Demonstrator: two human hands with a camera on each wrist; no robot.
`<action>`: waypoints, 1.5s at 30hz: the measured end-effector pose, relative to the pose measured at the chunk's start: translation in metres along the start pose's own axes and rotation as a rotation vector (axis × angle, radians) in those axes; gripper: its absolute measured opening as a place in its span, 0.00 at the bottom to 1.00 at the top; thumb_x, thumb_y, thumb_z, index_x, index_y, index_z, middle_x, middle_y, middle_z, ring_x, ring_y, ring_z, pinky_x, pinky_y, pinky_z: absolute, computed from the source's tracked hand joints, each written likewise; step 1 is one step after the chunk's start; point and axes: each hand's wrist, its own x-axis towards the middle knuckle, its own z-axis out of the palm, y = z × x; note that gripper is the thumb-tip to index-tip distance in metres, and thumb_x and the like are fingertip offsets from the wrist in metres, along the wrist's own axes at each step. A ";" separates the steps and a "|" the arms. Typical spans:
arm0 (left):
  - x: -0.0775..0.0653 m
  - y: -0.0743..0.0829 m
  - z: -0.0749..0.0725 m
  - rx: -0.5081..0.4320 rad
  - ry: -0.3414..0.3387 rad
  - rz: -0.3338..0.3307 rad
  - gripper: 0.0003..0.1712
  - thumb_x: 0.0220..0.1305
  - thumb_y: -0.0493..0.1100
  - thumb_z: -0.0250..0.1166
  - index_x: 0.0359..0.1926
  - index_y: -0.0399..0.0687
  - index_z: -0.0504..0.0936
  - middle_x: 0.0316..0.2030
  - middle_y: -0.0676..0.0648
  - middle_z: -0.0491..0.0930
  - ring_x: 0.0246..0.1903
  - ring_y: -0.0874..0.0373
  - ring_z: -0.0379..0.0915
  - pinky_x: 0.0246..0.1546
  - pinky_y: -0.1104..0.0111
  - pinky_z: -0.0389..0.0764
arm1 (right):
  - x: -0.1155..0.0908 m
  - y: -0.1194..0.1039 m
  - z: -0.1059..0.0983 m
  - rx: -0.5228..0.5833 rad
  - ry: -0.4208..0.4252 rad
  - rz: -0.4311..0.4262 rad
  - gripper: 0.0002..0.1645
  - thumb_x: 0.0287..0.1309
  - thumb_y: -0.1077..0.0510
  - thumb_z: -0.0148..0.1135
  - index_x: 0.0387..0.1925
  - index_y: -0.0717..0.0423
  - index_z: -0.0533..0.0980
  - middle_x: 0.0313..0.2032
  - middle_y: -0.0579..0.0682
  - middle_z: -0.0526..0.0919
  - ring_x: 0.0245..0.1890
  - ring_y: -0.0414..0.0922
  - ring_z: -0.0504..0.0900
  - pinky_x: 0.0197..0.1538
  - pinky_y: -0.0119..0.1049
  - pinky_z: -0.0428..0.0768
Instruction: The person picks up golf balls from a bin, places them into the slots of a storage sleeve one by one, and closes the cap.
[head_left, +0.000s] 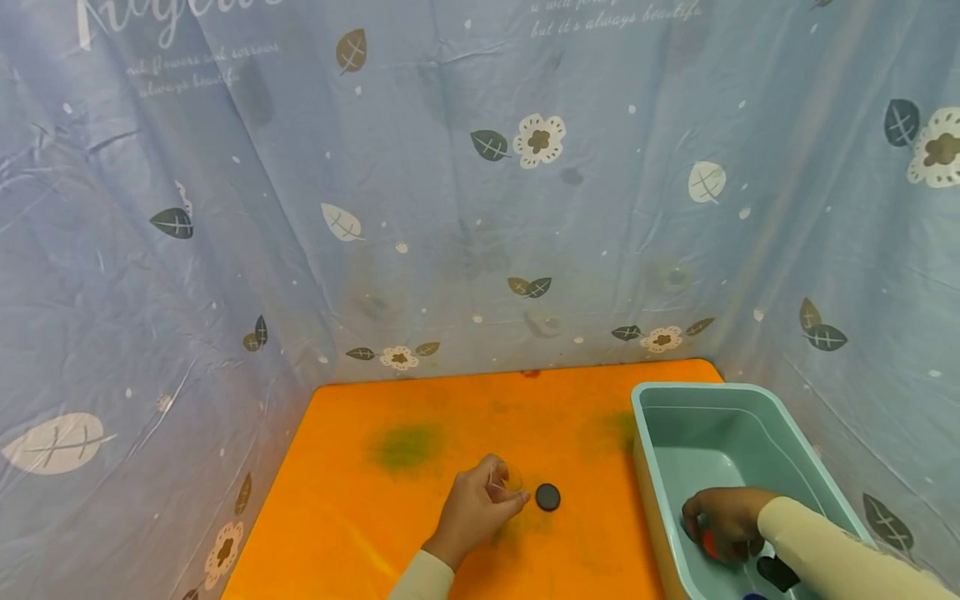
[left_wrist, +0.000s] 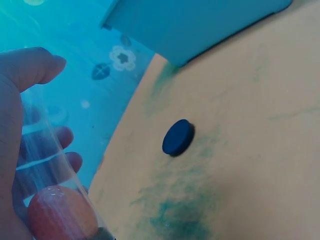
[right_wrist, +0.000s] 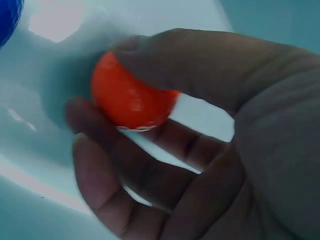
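Note:
My left hand [head_left: 476, 508] holds a clear plastic tube [left_wrist: 47, 145] above the table, its fingers and thumb around the wall. Inside the tube, low in the left wrist view, sits an orange ball [left_wrist: 60, 217]. A round black cap [head_left: 548, 497] lies flat on the table just right of that hand. My right hand [head_left: 726, 518] is down inside the pale green tub [head_left: 651, 467], where thumb and fingers grip another orange ball [right_wrist: 132, 100]. Next to it in the tub are a black object [head_left: 777, 573], partly behind the sleeve, and a blue dimpled ball [right_wrist: 6, 20], cut off by the frame edge.
The orange tabletop [head_left: 360, 517] has green smudges [head_left: 405, 446]. A blue curtain [head_left: 450, 208] printed with leaves and flowers hangs along the back and both sides. The tub's high walls stand at the table's right.

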 end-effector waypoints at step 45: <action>0.003 -0.008 -0.008 -0.014 -0.027 -0.009 0.17 0.69 0.51 0.79 0.44 0.53 0.79 0.29 0.58 0.83 0.34 0.65 0.88 0.32 0.67 0.84 | 0.000 -0.050 -0.038 0.308 0.799 -0.414 0.22 0.74 0.57 0.73 0.62 0.63 0.78 0.55 0.61 0.81 0.38 0.53 0.82 0.37 0.40 0.84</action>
